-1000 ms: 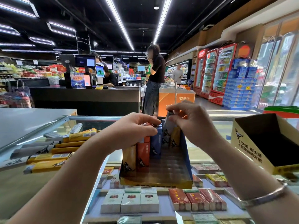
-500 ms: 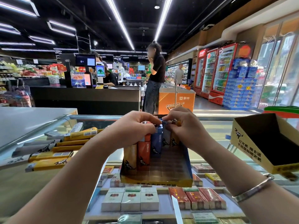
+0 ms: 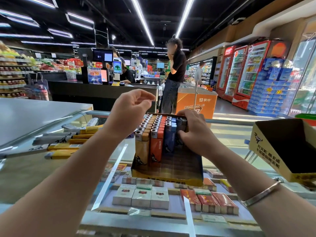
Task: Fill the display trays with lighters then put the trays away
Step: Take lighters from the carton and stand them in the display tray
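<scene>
A yellow and blue display tray (image 3: 171, 179) stands on the glass counter, its left half packed with rows of upright lighters (image 3: 154, 134) in tan, orange and blue. My right hand (image 3: 193, 132) grips a dark lighter at the tray's back right, thumb in front and fingers curled over its top. My left hand (image 3: 131, 108) hovers above and left of the lighter rows, fingers loosely curled, holding nothing. The tray's right front part shows its bare brown floor.
An open yellow box (image 3: 283, 147) sits at the right on the counter. Flat yellow and white packs (image 3: 63, 142) lie at the left. Cigarette packs (image 3: 142, 195) show under the glass. A person in black (image 3: 174, 74) stands beyond the counter by an orange freezer (image 3: 196, 101).
My left hand has let go of the lighter tops and lifted up and away. My right hand has dropped lower onto the dark lighter at the tray's back right.
</scene>
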`<state>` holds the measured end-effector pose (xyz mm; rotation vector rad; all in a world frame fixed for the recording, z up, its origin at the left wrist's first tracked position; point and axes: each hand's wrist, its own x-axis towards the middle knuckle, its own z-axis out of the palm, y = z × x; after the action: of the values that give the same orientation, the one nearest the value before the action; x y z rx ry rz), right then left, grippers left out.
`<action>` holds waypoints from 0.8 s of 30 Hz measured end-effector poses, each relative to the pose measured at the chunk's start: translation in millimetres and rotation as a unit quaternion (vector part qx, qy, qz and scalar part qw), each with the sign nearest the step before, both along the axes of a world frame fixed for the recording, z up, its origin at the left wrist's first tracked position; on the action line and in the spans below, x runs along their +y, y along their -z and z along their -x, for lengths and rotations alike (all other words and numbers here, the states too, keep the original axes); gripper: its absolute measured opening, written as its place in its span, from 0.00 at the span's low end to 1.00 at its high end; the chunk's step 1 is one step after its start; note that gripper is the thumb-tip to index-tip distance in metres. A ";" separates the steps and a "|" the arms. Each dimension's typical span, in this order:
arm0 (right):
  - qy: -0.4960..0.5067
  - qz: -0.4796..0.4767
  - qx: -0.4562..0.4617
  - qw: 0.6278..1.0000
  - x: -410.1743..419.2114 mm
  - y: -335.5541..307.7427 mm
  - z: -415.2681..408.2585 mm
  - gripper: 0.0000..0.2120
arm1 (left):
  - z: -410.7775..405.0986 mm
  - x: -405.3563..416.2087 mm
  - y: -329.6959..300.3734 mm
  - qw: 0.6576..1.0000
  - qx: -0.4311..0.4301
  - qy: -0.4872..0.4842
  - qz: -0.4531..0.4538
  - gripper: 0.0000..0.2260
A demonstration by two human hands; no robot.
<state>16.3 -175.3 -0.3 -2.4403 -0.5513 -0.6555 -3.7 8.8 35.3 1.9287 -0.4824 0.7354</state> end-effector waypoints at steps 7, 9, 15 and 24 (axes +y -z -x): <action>0.007 -0.011 0.000 1.000 1.9 -2.0 2.5 0.18 | 20.8 54.7 6.1 0.969 0.029 -0.083 -0.231 0.09; 0.008 -0.009 0.002 1.000 2.2 -2.5 3.4 0.19 | 25.1 70.1 10.4 0.950 0.081 -0.099 -0.285 0.10; -0.002 -0.013 -0.013 1.000 0.9 -4.0 5.2 0.18 | 28.0 106.4 16.5 0.858 0.252 -0.151 -0.422 0.20; -0.008 -0.007 -0.017 1.000 -0.1 -3.8 4.5 0.16 | 38.3 137.6 26.7 0.746 0.328 -0.225 -0.534 0.23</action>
<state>11.7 -175.4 3.5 -2.4132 -0.5770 -0.6923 -42.1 146.4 8.5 3.2623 0.0954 -0.1000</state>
